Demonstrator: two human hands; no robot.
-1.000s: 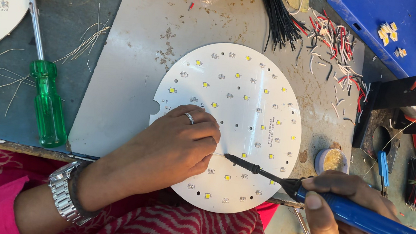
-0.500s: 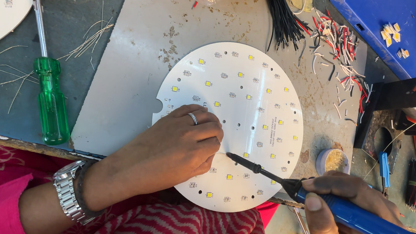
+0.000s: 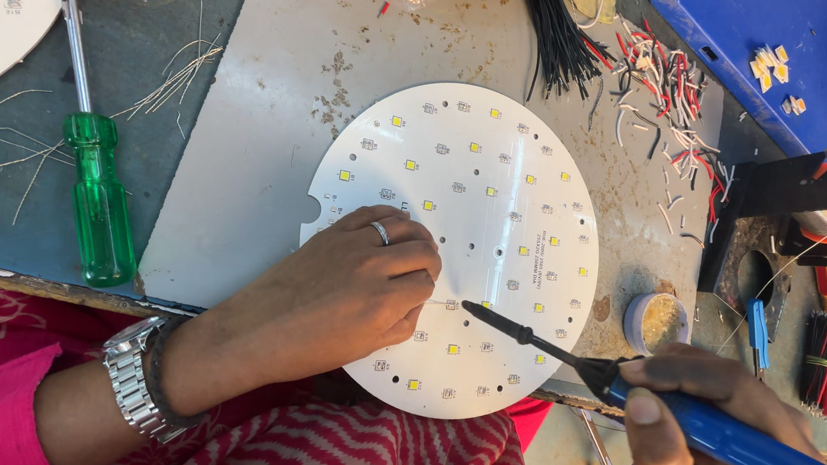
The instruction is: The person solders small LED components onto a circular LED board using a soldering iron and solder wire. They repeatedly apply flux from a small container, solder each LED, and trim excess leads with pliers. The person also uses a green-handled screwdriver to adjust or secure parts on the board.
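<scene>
Risk: soldering iron (image 3: pixel 620 380), gripped in the right hand (image 3: pixel 706 428), nears left hand (image 3: pixel 348 297) fingertips apparently pinching thin wire on round LED board (image 3: pixel 499 170); a slip could burn them

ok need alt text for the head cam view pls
A right hand holds a blue-handled soldering iron with its tip on a round white LED board, while the left hand rests on the board, fingers beside the tip. A green screwdriver lies to the left.
</scene>
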